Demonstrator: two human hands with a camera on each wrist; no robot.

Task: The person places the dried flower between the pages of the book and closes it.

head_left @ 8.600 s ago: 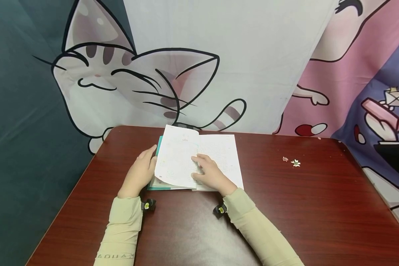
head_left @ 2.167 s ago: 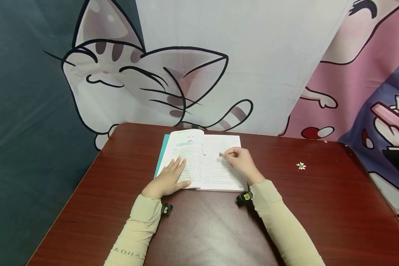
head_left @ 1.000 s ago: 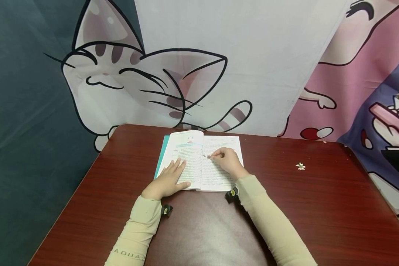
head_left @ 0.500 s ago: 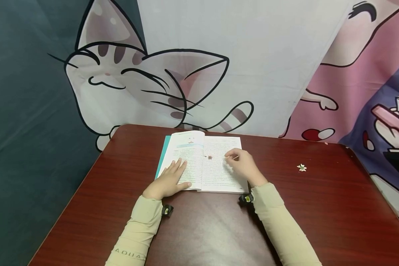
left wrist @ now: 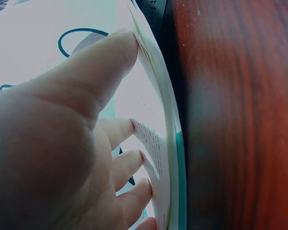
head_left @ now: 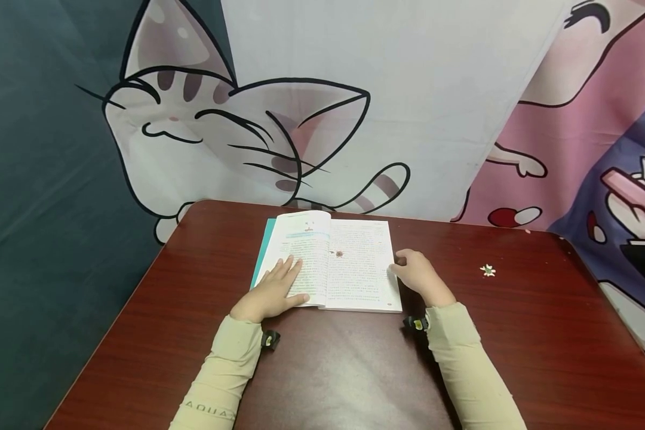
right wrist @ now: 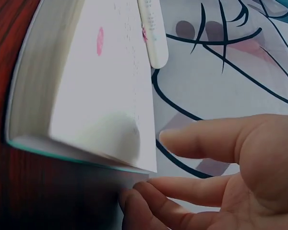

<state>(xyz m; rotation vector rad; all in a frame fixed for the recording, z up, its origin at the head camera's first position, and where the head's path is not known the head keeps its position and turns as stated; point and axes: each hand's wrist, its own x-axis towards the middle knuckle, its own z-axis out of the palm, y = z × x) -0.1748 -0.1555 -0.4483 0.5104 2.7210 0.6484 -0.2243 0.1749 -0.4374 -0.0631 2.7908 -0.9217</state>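
An open book [head_left: 362, 280] with a teal cover lies on the table. My left hand [head_left: 271, 292] rests on its left page, fingers spread; in the left wrist view, the thumb [left wrist: 110, 57] lies near the page edge. A small pinkish-brown flower [head_left: 339, 254] lies on the right page close to the spine, with a tiny dark bit beside it. My right hand [head_left: 419, 275] is at the book's right edge. Its thumb and loosely bent fingers [right wrist: 192, 189] are apart and hold nothing in the right wrist view.
A small white flower with a greenish centre [head_left: 488, 270] lies on the brown table [head_left: 537, 334], right of my right hand. Behind the table's far edge hangs a cloth backdrop [head_left: 435, 119] with a cartoon cat.
Earlier a page was turned and my left hand came to rest on it. My right hand brought the pinkish flower from the table to the right page, released it, and has moved rightward.
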